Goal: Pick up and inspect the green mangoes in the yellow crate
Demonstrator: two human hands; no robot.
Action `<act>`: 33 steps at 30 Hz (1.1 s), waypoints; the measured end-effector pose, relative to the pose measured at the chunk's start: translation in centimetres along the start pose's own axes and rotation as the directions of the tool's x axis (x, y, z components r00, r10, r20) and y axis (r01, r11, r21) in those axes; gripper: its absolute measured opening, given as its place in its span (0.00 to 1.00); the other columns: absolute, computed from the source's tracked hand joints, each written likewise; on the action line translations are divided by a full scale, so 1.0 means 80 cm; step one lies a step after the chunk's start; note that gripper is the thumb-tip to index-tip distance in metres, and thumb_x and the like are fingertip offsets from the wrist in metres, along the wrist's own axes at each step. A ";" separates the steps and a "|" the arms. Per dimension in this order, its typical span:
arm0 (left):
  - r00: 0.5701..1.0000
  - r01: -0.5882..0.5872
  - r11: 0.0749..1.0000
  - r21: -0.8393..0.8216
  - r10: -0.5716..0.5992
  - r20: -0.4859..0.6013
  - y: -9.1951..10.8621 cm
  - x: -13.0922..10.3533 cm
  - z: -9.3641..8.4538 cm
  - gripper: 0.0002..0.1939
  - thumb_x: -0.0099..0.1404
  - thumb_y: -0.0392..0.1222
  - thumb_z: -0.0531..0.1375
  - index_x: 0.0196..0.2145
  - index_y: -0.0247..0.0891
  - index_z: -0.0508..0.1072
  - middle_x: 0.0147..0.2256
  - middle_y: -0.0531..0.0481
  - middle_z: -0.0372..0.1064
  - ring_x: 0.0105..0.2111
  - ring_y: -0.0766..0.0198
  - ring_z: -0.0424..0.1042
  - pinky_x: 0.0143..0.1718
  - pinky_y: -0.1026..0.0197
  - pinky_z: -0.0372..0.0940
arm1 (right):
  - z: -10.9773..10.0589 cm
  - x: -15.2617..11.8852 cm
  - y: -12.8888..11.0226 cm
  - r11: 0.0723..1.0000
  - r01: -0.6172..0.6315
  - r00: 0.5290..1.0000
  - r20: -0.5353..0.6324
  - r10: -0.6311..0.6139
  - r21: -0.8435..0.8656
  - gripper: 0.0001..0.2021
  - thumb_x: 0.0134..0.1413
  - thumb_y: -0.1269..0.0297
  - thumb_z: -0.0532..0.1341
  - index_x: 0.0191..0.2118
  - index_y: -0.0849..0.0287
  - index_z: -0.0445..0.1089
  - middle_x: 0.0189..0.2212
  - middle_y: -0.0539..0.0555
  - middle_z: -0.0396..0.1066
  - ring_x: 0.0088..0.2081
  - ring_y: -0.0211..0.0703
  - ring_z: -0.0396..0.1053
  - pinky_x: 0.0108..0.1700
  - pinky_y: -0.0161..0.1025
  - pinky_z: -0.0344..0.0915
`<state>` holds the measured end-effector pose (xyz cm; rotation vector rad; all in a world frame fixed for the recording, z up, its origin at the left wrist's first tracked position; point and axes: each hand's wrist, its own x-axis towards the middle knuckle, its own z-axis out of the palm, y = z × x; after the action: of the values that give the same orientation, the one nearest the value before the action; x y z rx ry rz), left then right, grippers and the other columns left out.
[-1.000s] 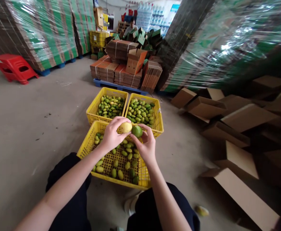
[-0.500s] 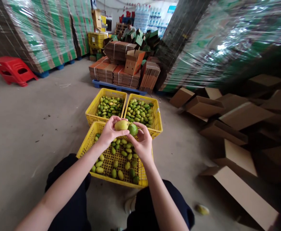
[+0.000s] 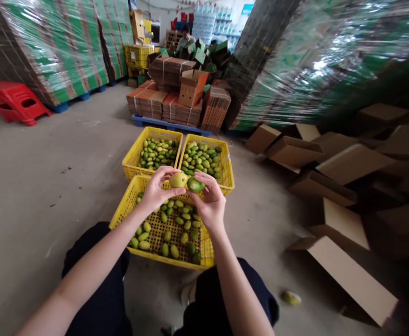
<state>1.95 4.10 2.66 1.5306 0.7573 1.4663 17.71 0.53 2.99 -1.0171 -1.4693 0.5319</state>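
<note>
Between its thumb and fingers my left hand [image 3: 157,189] grips a yellowish mango [image 3: 178,180]. My right hand [image 3: 211,200] pinches a green mango [image 3: 196,185], close beside the yellow one. Both are held above the nearest yellow crate [image 3: 122,205], where mangoes lie scattered with the slotted floor showing between them. Behind it stand two more yellow crates side by side, the left one [image 3: 129,161] and the right one [image 3: 228,168], both holding many green and yellowish mangoes.
A loose mango [image 3: 291,297] lies on the floor at lower right. Open cardboard boxes [image 3: 351,284] are heaped on the right. Flattened cartons [image 3: 181,109] sit on a blue pallet [image 3: 171,125]. A red stool [image 3: 15,102] stands left; a person [image 3: 185,39] is in the background.
Both hands have turned the mangoes a little, so the end of the yellow one and a pale spot on the green one show more. The view has shifted slightly.
</note>
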 end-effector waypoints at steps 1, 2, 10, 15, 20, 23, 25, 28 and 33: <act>1.000 -0.001 1.000 0.001 0.001 0.010 -0.002 0.000 -0.001 0.22 0.49 0.47 0.72 0.40 0.41 0.73 0.43 0.49 0.68 0.45 0.61 0.69 0.47 0.58 0.65 | -0.001 0.000 0.002 1.000 0.012 1.000 0.001 -0.012 0.015 0.13 0.51 0.66 0.62 0.45 0.53 0.68 0.49 0.56 0.70 0.55 0.48 0.67 0.55 0.52 0.67; 1.000 -0.003 1.000 -0.003 0.003 0.018 -0.003 0.001 -0.002 0.22 0.49 0.47 0.72 0.41 0.41 0.73 0.43 0.49 0.69 0.44 0.61 0.70 0.47 0.59 0.65 | -0.002 0.000 0.003 0.999 0.029 1.000 -0.004 -0.029 0.043 0.13 0.51 0.68 0.63 0.45 0.52 0.69 0.49 0.55 0.70 0.55 0.48 0.67 0.55 0.52 0.67; 0.999 -0.004 0.998 0.059 0.001 0.044 0.004 0.004 -0.010 0.22 0.47 0.45 0.73 0.41 0.42 0.77 0.40 0.49 0.70 0.41 0.63 0.70 0.44 0.60 0.66 | 0.000 0.000 0.008 0.980 0.038 0.999 -0.019 -0.035 0.196 0.16 0.48 0.72 0.65 0.43 0.47 0.72 0.48 0.51 0.70 0.55 0.48 0.66 0.57 0.51 0.64; 0.961 0.276 0.961 0.000 -0.276 0.005 0.009 0.005 -0.010 0.23 0.51 0.57 0.68 0.38 0.36 0.76 0.31 0.49 0.71 0.29 0.65 0.69 0.29 0.65 0.63 | 0.000 0.000 -0.005 0.914 -0.266 0.964 0.095 0.248 0.305 0.19 0.44 0.63 0.70 0.45 0.49 0.68 0.40 0.49 0.71 0.37 0.41 0.73 0.39 0.42 0.72; 0.820 0.572 0.814 -0.100 -0.567 0.075 0.000 0.002 -0.005 0.29 0.55 0.68 0.59 0.25 0.34 0.74 0.19 0.49 0.66 0.17 0.67 0.63 0.19 0.64 0.56 | 0.002 0.003 -0.009 0.756 -0.534 0.845 0.220 0.487 0.377 0.19 0.48 0.50 0.66 0.42 0.52 0.66 0.26 0.45 0.70 0.19 0.35 0.66 0.20 0.35 0.64; 0.753 0.658 0.746 -0.104 -0.648 0.111 -0.007 0.001 -0.004 0.31 0.57 0.69 0.56 0.20 0.34 0.72 0.16 0.48 0.65 0.14 0.68 0.61 0.17 0.63 0.53 | 0.005 0.004 -0.005 0.723 -0.585 0.809 0.209 0.549 0.367 0.18 0.49 0.45 0.64 0.39 0.53 0.66 0.20 0.44 0.67 0.17 0.36 0.65 0.18 0.34 0.60; 0.749 0.662 0.742 -0.108 -0.652 0.119 -0.009 0.001 -0.003 0.32 0.58 0.69 0.56 0.20 0.34 0.73 0.15 0.47 0.65 0.14 0.68 0.60 0.17 0.63 0.53 | 0.006 0.004 -0.003 0.723 -0.592 0.803 0.192 0.564 0.355 0.19 0.49 0.44 0.63 0.37 0.53 0.66 0.20 0.45 0.67 0.18 0.37 0.65 0.18 0.34 0.60; 0.799 0.601 0.784 -0.159 -0.592 0.100 -0.007 0.001 -0.002 0.29 0.56 0.66 0.60 0.26 0.33 0.75 0.20 0.47 0.69 0.19 0.66 0.65 0.20 0.64 0.57 | 0.007 0.003 -0.001 0.732 -0.583 0.810 0.179 0.559 0.352 0.18 0.50 0.44 0.62 0.38 0.53 0.66 0.22 0.46 0.67 0.21 0.38 0.68 0.19 0.35 0.62; 0.957 0.287 0.941 -0.181 -0.290 0.009 0.000 0.003 0.001 0.23 0.55 0.56 0.66 0.42 0.38 0.75 0.40 0.46 0.73 0.38 0.63 0.72 0.40 0.62 0.66 | 0.007 0.001 0.002 0.810 -0.421 0.895 0.040 0.445 0.408 0.16 0.53 0.50 0.62 0.44 0.49 0.60 0.34 0.48 0.71 0.33 0.40 0.71 0.32 0.38 0.70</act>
<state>2.03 4.32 2.81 1.2143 0.7992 1.2919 17.23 0.81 2.80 -1.0176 -1.0037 1.0844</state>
